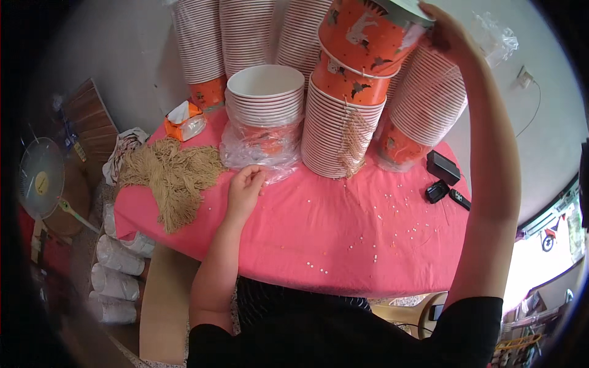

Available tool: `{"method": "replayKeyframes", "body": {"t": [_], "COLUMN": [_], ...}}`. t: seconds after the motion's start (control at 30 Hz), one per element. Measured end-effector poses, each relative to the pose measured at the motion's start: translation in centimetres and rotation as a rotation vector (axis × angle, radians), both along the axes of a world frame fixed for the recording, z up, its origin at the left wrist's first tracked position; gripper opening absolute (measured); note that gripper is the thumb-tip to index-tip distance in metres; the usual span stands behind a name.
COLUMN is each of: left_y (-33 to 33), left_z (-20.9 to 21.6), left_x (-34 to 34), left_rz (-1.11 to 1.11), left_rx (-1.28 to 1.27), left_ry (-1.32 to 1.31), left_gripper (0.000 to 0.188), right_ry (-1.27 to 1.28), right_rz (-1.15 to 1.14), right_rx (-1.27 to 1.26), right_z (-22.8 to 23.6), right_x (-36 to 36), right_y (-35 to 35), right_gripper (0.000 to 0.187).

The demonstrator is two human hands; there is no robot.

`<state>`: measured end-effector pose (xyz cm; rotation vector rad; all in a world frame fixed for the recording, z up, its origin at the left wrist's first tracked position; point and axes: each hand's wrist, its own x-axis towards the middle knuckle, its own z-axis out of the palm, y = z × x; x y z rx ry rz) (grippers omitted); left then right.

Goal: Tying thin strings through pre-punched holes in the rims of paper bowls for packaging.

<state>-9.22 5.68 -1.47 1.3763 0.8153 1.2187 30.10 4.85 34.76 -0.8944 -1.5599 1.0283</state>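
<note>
My right hand [446, 35] reaches up and grips the base edge of an orange printed paper bucket [365, 34]. That bucket is upside down, tilted, on top of a tall stack of upside-down buckets [340, 135] with white rims. Brown cord loops [353, 144] hang down this stack's side. My left hand [245, 187] rests on the pink cloth with its fingers curled together, beside a crumpled clear plastic bag [270, 150]; whether it pinches the bag's edge is unclear. The bag wraps the lower part of a shorter stack of upright white-lined buckets [265, 83].
A heap of tan cords [175, 178] lies left on the pink-covered table [294, 245], near an orange-white packet [185, 121]. Tall plastic-wrapped bucket stacks [429, 92] stand behind. Black boxes [443, 167] lie right, near scattered white bits [374, 257]. A fan [42, 178] stands left.
</note>
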Motion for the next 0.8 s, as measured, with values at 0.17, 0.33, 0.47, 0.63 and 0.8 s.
{"method": "replayKeyframes", "body": {"t": [0.17,0.33,0.47,0.63,0.8], "left_y": [-0.6,-1.1,-1.0,-0.9,-0.8], "left_z": [1.2,1.0,0.7,0.8,0.5], "left_x": [1.9,0.0,0.2,0.5,0.1], "left_rz": [-0.060,0.014,0.012,0.021,0.035], "left_rx": [0.051,0.077,0.109,0.087,0.100], "left_ry": [0.026,0.080,0.097,0.126,0.159], "left_gripper": [0.010,0.011,0.012,0.013,0.013], "right_ry": [-0.251,-0.314,-0.373,-0.440,-0.534], "right_rz": [0.487,-0.766,-0.722,-0.672,-0.722], "right_rx": [-0.002,-0.370,-0.406,-0.350,-0.280], "right_z": [1.2,-1.5,-2.8,-3.5,-4.3], "right_x": [7.5,-3.9,-3.0,0.0,-1.6], "right_y": [3.8,1.9,2.3,3.0,2.4], "right_gripper": [0.031,0.043,0.041,0.044,0.051]}}
